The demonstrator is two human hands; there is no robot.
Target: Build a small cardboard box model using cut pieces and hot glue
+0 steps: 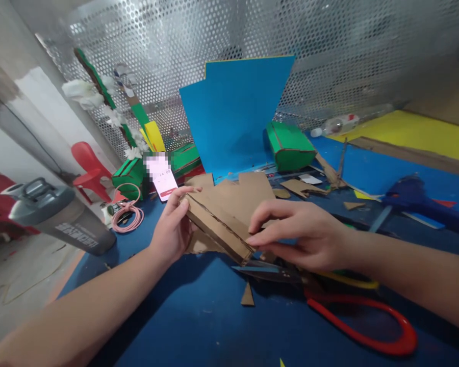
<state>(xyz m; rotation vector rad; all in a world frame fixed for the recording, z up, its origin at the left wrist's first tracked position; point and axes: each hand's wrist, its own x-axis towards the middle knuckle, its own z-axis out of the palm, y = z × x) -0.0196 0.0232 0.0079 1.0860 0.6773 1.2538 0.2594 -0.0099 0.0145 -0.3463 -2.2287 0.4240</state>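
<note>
A narrow folded cardboard box piece [220,224] is tilted above the table, its long edge showing the corrugated layer. My left hand [174,221] grips its far left end, thumb on top and fingers behind. At the near right end, my right hand [306,234] has its fingers curled, the fingertips pinched at the corner edge. Behind the piece lies a larger notched cardboard sheet [248,196]. Below my right hand rest red-handled scissors [367,300], blades pointing left, with a small cardboard triangle [247,295] beside them.
A grey shaker bottle [65,214] stands at the left table edge, near a pink cable [128,216] and a lit phone [162,176]. A blue board [237,112] and a green box [290,145] stand behind. To the right is a blue glue gun [416,204].
</note>
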